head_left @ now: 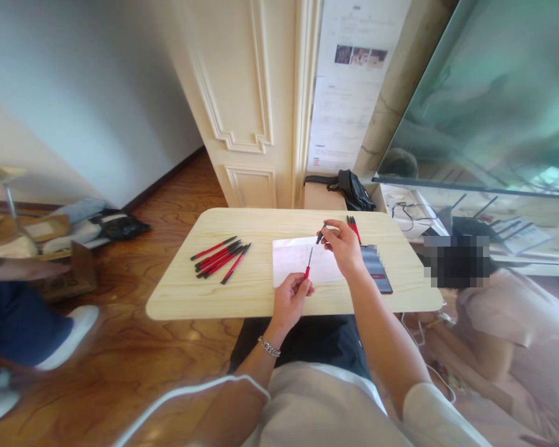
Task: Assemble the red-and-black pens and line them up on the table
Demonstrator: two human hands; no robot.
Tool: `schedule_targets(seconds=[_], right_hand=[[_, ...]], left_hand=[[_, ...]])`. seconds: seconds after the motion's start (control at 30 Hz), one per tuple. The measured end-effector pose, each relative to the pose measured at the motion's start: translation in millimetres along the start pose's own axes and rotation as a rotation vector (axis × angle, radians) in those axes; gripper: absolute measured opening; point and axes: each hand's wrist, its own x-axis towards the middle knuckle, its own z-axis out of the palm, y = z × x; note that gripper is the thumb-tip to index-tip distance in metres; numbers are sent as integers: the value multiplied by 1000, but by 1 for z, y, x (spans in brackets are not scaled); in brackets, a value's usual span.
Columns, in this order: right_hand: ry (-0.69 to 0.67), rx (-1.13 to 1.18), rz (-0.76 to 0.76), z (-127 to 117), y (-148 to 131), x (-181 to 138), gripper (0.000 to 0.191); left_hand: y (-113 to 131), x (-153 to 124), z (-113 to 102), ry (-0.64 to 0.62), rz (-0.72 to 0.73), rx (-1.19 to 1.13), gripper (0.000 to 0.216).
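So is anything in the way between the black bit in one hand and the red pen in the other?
Nothing visible. The right hand pinches the black bit just above the red pen held by the left hand. The gap between them is open air, with only the white paper lying flat beneath.
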Motion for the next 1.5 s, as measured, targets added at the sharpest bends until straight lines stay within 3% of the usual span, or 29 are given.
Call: schedule_targets(seconds=[0.23,0.9,1.2,1.5], right_hand=[[-25,-12,-9,9,-6,-6,36],[-94,-107,-56,3,2,-9,33],[-136,-79,17,7,27,-34,33],[-134,-12,41,6,24,-40,32]], left_hand=[[1,-1,0,-17,15,24,32],[4,-1,-1,-18,1,39,31],[6,-1,0,-15,-35,-5,36],[7,-1,-2,-52,-40,17,34]])
